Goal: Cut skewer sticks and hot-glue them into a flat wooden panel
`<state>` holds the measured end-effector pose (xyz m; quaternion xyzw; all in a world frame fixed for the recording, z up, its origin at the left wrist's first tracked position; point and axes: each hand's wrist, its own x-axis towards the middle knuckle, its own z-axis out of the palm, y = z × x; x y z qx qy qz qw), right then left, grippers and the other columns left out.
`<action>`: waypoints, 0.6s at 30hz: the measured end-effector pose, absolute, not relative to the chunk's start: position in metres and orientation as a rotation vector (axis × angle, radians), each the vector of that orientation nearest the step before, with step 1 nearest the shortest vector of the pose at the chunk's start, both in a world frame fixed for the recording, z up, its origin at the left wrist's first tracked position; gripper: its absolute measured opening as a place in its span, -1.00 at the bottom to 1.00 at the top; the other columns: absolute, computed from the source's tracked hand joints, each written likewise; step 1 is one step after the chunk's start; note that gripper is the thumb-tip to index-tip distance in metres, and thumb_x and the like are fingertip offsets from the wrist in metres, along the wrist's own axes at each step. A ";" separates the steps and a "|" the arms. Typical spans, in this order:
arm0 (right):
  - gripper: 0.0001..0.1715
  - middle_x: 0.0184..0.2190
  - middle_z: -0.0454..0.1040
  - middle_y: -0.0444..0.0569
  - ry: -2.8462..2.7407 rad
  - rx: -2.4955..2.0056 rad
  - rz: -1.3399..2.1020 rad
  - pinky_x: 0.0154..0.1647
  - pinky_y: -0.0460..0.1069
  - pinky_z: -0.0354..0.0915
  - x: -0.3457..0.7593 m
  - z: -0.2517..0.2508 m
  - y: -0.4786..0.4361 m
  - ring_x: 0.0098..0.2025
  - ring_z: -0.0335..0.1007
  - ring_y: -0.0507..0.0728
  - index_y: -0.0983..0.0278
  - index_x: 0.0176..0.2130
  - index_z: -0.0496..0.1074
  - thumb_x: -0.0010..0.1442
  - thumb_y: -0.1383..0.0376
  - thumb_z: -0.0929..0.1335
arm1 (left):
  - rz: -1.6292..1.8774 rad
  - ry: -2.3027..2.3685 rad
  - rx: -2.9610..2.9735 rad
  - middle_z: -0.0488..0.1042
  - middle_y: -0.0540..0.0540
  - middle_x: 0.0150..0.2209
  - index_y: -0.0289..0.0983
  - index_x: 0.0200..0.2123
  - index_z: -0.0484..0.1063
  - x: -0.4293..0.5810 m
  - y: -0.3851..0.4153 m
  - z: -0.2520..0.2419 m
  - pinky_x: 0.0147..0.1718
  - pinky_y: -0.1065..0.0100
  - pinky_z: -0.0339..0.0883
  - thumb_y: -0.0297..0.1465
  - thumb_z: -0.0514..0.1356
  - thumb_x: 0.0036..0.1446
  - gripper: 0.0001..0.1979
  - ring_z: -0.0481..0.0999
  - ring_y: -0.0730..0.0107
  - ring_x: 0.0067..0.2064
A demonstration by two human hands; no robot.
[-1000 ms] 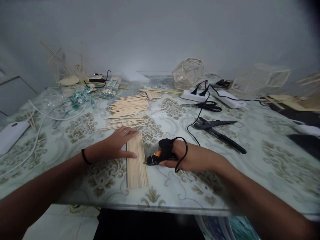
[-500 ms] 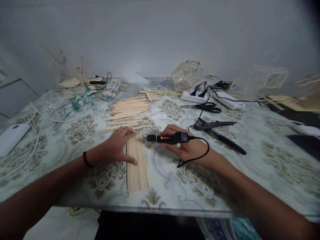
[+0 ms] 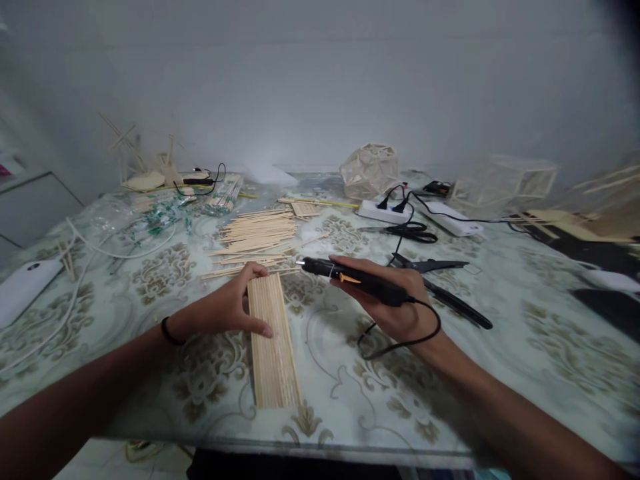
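A flat panel of wooden sticks set side by side (image 3: 275, 360) lies lengthwise in front of me, its far end apparently tilted up off the cloth. Along its left edge, my left hand (image 3: 240, 303) grips it, thumb on top and fingers behind the far end. My right hand (image 3: 395, 300) is closed around a black hot glue gun (image 3: 370, 281) with an orange trigger and a trailing cord. The gun's metal nozzle points left, just beyond the panel's far right corner and apart from it. Loose wooden sticks (image 3: 260, 230) lie in a pile behind the panel.
Black-handled cutters (image 3: 457, 303) and scissors (image 3: 410, 231) lie to the right. Behind them stands a white power strip (image 3: 383, 212) with plugs. A stick-built polyhedron (image 3: 369, 171) sits by the wall. White power bank-like box (image 3: 30, 287) and plastic wrappers (image 3: 160, 223) are at left.
My left hand has taken hold of the panel's far end and raised it. My right hand has turned the glue gun, so its nozzle now points left and slightly away from me.
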<state>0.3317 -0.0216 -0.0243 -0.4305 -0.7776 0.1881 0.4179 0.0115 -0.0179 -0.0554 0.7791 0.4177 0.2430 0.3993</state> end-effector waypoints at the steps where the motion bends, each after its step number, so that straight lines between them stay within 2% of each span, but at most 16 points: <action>1: -0.59 -0.05 0.67 0.06 -1.908 -1.089 0.499 -0.11 0.12 0.50 0.331 -0.025 -0.022 -0.11 0.64 0.29 0.13 0.11 0.60 0.29 0.12 0.47 | 0.656 1.051 1.925 0.39 -0.17 0.07 -0.13 0.15 0.17 0.012 -0.017 -0.056 -0.05 0.20 0.48 -0.02 0.53 -0.11 -0.13 0.51 0.09 0.07; 3: -0.52 -0.13 0.69 0.04 -1.816 -1.104 0.585 -0.24 0.11 0.51 0.331 -0.028 -0.019 -0.28 0.64 0.23 0.13 0.16 0.56 0.28 0.11 0.47 | 0.707 1.074 1.837 0.42 -0.11 -0.02 -0.13 0.06 0.21 0.012 -0.014 -0.055 -0.14 0.25 0.50 -0.04 0.52 -0.09 -0.23 0.55 0.17 -0.03; 5: -0.42 -0.27 0.69 0.00 -1.708 -1.099 0.773 -0.42 0.06 0.47 0.330 -0.032 -0.015 -0.47 0.57 0.15 0.14 0.23 0.49 0.28 0.08 0.47 | 0.717 1.114 1.741 0.46 -0.06 -0.10 -0.14 -0.02 0.22 0.012 -0.013 -0.052 -0.24 0.29 0.49 -0.05 0.50 -0.07 -0.31 0.57 0.23 -0.14; 7: -0.33 -0.33 0.67 -0.02 -1.575 -1.067 1.008 -0.53 0.01 0.41 0.330 -0.035 -0.009 -0.51 0.56 0.13 0.17 0.25 0.45 0.23 0.06 0.50 | 0.713 1.129 1.648 0.49 -0.03 -0.16 -0.15 -0.04 0.24 0.013 -0.013 -0.048 -0.30 0.31 0.47 -0.06 0.48 -0.05 -0.35 0.59 0.25 -0.20; 9: -0.31 -0.34 0.67 -0.01 -1.446 -1.025 1.199 -0.53 -0.02 0.41 0.329 -0.036 -0.005 -0.43 0.61 0.17 0.22 0.18 0.46 0.14 0.05 0.55 | 0.722 1.117 1.605 0.53 -0.06 -0.15 -0.15 0.02 0.27 0.013 -0.013 -0.044 -0.26 0.27 0.50 -0.04 0.46 -0.03 -0.35 0.61 0.20 -0.17; 11: -0.34 -0.32 0.66 -0.01 -1.359 -0.992 1.331 -0.50 -0.04 0.43 0.328 -0.034 -0.005 -0.35 0.64 0.19 0.22 0.11 0.47 0.09 0.07 0.57 | 0.735 1.078 1.627 0.56 -0.13 -0.06 -0.15 0.16 0.28 0.013 -0.013 -0.041 -0.14 0.19 0.53 -0.04 0.42 0.01 -0.28 0.62 0.11 -0.03; 12: -0.36 -0.29 0.67 0.00 -1.331 -0.968 1.381 -0.47 -0.04 0.45 0.327 -0.032 -0.006 -0.29 0.65 0.19 0.20 0.10 0.46 0.09 0.10 0.57 | 0.744 1.059 1.643 0.56 -0.17 0.02 -0.15 0.21 0.29 0.014 -0.012 -0.040 -0.08 0.16 0.53 -0.05 0.42 0.02 -0.25 0.60 0.07 0.05; 14: -0.37 -0.12 0.67 0.01 -1.291 -0.870 1.462 -0.37 -0.01 0.52 0.327 -0.027 -0.009 -0.12 0.65 0.23 0.11 0.14 0.42 0.11 0.15 0.56 | 0.770 1.051 1.633 0.52 -0.21 0.12 -0.19 0.18 0.39 0.013 -0.011 -0.039 -0.06 0.18 0.52 -0.10 0.45 -0.02 -0.29 0.55 0.02 0.12; 16: -0.41 0.03 0.63 0.00 -1.250 -0.737 1.532 -0.26 0.05 0.58 0.328 -0.020 -0.014 0.06 0.59 0.27 0.02 0.14 0.42 0.14 0.14 0.52 | 0.777 1.082 1.551 0.52 -0.22 0.11 -0.24 0.05 0.49 0.013 -0.011 -0.038 -0.24 0.32 0.51 -0.16 0.49 -0.08 -0.38 0.58 0.11 -0.01; 18: -0.54 0.03 0.63 0.02 -1.225 -0.661 1.600 -0.20 0.13 0.60 0.330 -0.015 -0.017 0.12 0.55 0.33 0.04 0.09 0.47 0.22 0.05 0.45 | 0.746 1.097 1.451 0.53 -0.19 0.03 -0.27 -0.01 0.49 0.012 -0.011 -0.037 -0.51 0.49 0.36 -0.20 0.51 -0.10 -0.41 0.54 0.37 -0.28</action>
